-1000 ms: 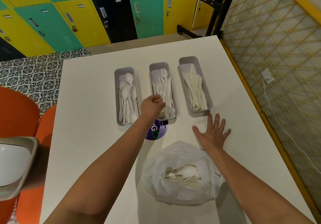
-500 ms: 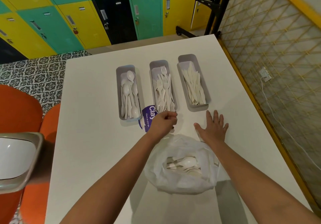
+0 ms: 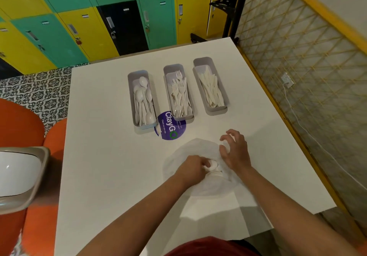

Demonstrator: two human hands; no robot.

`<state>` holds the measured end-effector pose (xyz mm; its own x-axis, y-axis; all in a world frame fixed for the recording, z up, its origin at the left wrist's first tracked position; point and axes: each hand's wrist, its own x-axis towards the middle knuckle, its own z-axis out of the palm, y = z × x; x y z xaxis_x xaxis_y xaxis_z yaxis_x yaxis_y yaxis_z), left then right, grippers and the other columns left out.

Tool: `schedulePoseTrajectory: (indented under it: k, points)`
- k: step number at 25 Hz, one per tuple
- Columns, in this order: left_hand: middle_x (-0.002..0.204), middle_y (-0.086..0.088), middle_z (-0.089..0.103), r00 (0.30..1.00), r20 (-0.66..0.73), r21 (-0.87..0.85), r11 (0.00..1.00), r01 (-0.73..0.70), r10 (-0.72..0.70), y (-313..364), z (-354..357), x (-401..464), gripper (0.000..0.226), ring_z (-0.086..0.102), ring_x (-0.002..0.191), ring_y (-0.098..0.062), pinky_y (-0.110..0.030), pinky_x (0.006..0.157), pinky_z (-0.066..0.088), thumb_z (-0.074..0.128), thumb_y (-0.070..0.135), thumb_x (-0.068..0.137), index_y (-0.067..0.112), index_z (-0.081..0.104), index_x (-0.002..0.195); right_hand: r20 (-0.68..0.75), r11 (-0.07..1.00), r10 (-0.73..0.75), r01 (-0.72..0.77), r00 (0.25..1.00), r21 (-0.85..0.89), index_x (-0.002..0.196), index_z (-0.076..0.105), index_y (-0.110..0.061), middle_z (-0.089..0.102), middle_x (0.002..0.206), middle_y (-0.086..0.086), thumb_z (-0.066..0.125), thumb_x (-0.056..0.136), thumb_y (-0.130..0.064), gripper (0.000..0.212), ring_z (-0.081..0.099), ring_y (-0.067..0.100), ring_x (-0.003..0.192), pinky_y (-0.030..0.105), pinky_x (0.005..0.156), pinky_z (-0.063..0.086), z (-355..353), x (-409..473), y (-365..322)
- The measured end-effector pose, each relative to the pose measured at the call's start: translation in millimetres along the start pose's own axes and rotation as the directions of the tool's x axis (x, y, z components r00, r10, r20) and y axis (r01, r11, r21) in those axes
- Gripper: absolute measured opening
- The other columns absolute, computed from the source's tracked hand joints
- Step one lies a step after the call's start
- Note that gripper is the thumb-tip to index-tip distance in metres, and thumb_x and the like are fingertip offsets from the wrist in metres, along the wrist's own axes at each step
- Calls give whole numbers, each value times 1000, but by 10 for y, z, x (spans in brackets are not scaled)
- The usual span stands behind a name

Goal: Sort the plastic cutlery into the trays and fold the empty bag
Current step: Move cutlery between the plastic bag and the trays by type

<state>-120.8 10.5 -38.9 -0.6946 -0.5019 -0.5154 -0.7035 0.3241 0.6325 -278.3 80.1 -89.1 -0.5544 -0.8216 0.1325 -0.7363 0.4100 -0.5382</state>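
Note:
Three grey trays stand in a row on the white table point(image 3: 103, 156): the spoon tray point(image 3: 130, 99) at left, the fork tray point(image 3: 166, 89) in the middle, the knife tray point(image 3: 196, 77) at right, each holding white plastic cutlery. Nearer me lies the clear plastic bag point(image 3: 178, 156) with white spoons point(image 3: 213, 165) inside. My left hand point(image 3: 191, 169) is inside the bag's mouth, fingers closed around the spoons. My right hand point(image 3: 235, 150) hovers at the bag's right edge, fingers curled and apart, holding nothing that I can make out.
A round purple ClayGo sticker point(image 3: 170, 128) lies on the table between the trays and the bag. A grey bin with a white lid point(image 3: 17, 176) and orange seats point(image 3: 21, 122) stand at the left. A yellow lattice wall point(image 3: 297, 67) runs along the right edge.
My left hand came back from the fork tray and went into the bag, closing on the spoons. My right hand lifted off the table, curled, and moved to the bag's edge.

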Motion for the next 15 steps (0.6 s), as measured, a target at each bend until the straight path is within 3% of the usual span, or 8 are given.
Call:
schedulePoseTrajectory:
  k: [2,4,7,10,15]
  points:
    - [127,-4,52,998,-51,218,976,-24,36,-115,128,6,37,51,117,-22,-29,91,46,54,16,86,17,57,124,7,987,-148,148,989,-59,76,65,-16,59,106,12,48,67,-21,20,53,26,96,39,80,49,21,-200,-6]
    - [134,-3,44,990,-115,349,937,-34,79,-196,208,1,50,41,125,-23,-33,94,45,58,23,84,21,47,132,106,983,-159,167,982,-76,71,66,-20,60,107,10,53,61,-15,17,58,29,96,41,81,52,40,-363,-12]
    - [137,-3,40,984,-130,406,912,-57,119,-264,235,-11,64,35,129,-23,-35,94,44,63,32,79,24,38,137,239,990,-79,104,968,-94,90,71,-22,60,121,10,56,67,-22,27,59,31,109,43,92,47,52,-528,51]
    - [136,-5,41,987,-98,453,889,-67,125,-304,239,-24,61,37,127,-24,-37,94,45,62,35,81,21,39,136,311,986,-84,123,947,-110,114,65,-23,55,132,6,39,80,-43,48,53,25,123,40,97,41,37,-586,113]
    - [134,-7,41,995,-51,428,902,-58,88,-345,272,-75,69,42,123,-27,-36,94,44,64,38,79,19,34,138,411,983,-10,84,912,-164,135,47,-30,36,149,-4,15,76,-61,73,30,15,140,34,107,25,8,-565,74]
